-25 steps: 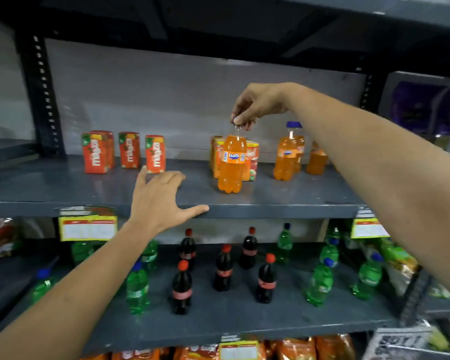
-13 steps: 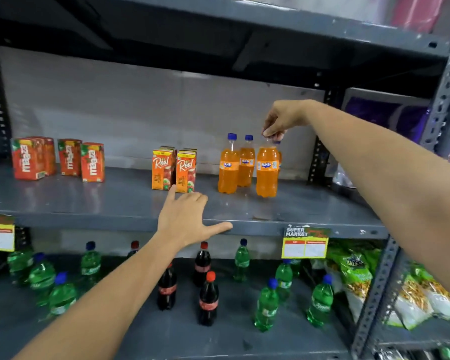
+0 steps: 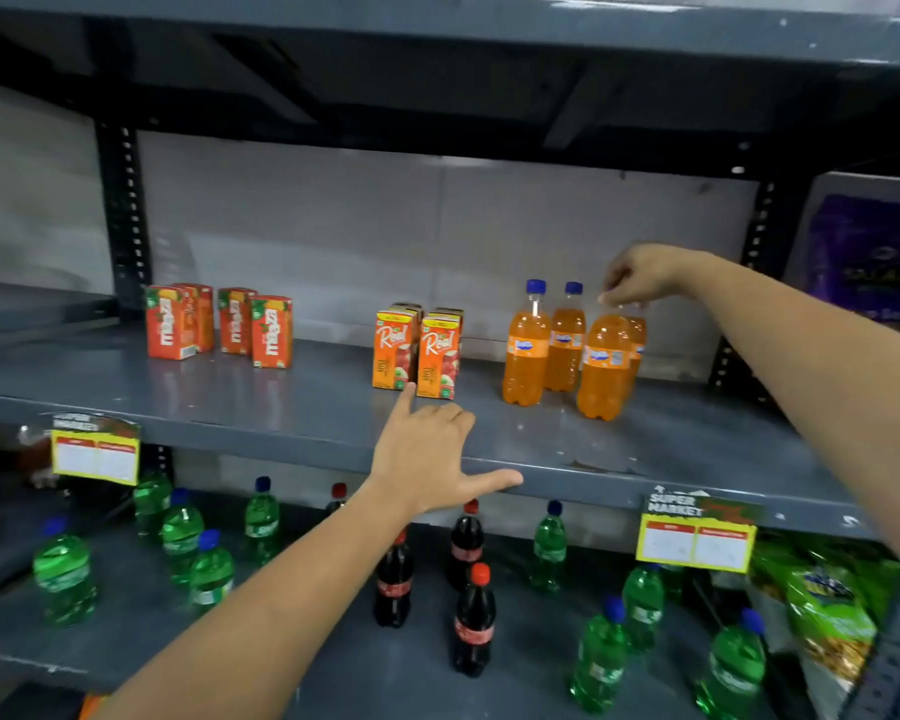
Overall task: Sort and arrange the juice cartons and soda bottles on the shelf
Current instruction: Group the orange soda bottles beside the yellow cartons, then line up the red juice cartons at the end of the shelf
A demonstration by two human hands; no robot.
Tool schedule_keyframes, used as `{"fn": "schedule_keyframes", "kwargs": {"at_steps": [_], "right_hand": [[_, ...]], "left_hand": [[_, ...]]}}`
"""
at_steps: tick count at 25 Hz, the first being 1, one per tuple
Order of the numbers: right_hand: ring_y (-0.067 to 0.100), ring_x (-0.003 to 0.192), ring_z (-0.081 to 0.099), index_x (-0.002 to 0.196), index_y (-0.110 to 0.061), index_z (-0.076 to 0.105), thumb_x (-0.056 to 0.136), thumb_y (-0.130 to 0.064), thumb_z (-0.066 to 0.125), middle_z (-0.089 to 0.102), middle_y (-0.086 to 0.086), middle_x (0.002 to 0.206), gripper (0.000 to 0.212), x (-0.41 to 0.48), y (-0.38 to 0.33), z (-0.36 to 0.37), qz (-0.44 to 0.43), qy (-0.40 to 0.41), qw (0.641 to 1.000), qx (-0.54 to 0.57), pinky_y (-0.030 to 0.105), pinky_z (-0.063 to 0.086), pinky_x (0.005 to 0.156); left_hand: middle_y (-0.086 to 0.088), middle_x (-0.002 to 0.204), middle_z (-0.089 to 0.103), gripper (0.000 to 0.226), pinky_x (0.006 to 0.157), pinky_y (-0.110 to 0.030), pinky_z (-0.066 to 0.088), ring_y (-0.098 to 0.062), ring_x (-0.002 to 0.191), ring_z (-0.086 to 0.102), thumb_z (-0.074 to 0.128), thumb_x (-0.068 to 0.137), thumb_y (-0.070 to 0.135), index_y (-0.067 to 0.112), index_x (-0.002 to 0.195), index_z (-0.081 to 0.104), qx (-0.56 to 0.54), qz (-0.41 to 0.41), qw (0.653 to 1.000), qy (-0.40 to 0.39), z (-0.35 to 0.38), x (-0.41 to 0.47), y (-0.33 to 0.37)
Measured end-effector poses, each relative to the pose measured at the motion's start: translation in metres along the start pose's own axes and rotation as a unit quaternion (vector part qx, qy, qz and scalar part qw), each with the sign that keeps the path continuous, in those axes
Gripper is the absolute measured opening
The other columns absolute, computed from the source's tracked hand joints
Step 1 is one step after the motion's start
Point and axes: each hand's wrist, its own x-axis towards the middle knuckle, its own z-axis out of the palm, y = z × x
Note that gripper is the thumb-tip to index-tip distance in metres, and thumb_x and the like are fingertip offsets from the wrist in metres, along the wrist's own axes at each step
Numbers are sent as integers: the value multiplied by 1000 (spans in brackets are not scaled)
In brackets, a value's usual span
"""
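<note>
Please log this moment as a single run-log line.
right hand: pinching cap of front orange soda bottle, standing on shelf | left hand: open, flat on shelf edge

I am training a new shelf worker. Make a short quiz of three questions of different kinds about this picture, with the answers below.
1. True or false: the right hand is at the cap of the front orange soda bottle.
2. Multiple choice: where does the left hand rest? A) on a cola bottle; B) on the front edge of the middle shelf; C) on a Maaza carton.
3. Fill in: the Real juice cartons stand between the Maaza cartons and the ____ soda bottles.

Key: 1 true; 2 B; 3 orange.
</note>
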Motion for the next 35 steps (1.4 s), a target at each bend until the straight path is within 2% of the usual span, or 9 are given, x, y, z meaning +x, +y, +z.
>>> {"fn": "schedule_keyframes", "kwargs": {"at_steps": [5,8,12,17,20,24,27,30,35], "right_hand": [[23,80,58,102,-3,63,86,-25,64,60,9,87,27,0,-34,19,-26,165,985,-34,35,49,69],[26,78,60,98,-1,66,87,-28,62,60,9,82,29,3,-80,31,-63,195,978,-41,41,55,71],[28,73,60,84,-4,67,86,-39,59,61,9,75,37,11,-174,50,-105,230,966,-45,37,52,65],[33,91,63,86,-7,68,83,-37,62,68,14,90,31,39,-295,85,-140,144,978,-50,40,52,75],[32,111,57,114,-8,63,84,-38,63,65,15,118,42,62,-346,114,-131,60,985,-90,39,46,90],[34,129,44,140,-17,36,86,-36,63,44,15,144,63,95,-388,151,-83,-26,994,-71,40,37,104],[33,127,46,140,-17,34,88,-22,62,45,15,143,59,107,-398,168,-41,-64,997,-19,43,42,103],[33,118,54,136,-12,39,88,-13,62,50,16,136,53,106,-407,176,-11,-57,994,94,45,53,92],[28,107,58,133,-7,42,90,-10,59,54,15,124,46,104,-446,177,-39,-52,980,188,38,56,80]], "left_hand": [[0,121,65,94,117,-47,14,-18,121,54,21,72,87,17,120,60,-11,-34,999,25,-3,-29,-47],[-3,124,64,98,117,-49,18,-21,126,51,17,73,87,14,122,60,21,-65,997,30,-8,-55,-101],[-5,124,63,102,116,-51,19,-23,124,52,10,73,87,12,123,59,60,-86,994,11,-23,-85,-185],[-4,116,67,102,114,-48,20,-22,111,59,11,70,89,12,115,62,87,-76,993,1,-36,-113,-294],[-5,111,68,101,113,-51,23,-24,107,62,16,70,89,11,113,63,91,-43,995,-1,-36,-125,-345],[-1,120,64,109,117,-49,14,-20,114,58,5,64,92,15,120,58,72,-22,997,-34,-32,-126,-381],[1,122,63,108,118,-47,12,-18,115,57,8,63,93,18,124,57,45,-29,998,-32,-29,-125,-385],[1,119,64,105,118,-47,14,-17,113,58,12,65,93,18,121,58,35,-26,999,-21,-26,-126,-386],[-1,114,67,104,118,-47,15,-18,109,59,14,64,94,16,115,62,20,-28,999,12,-22,-125,-391]]}}
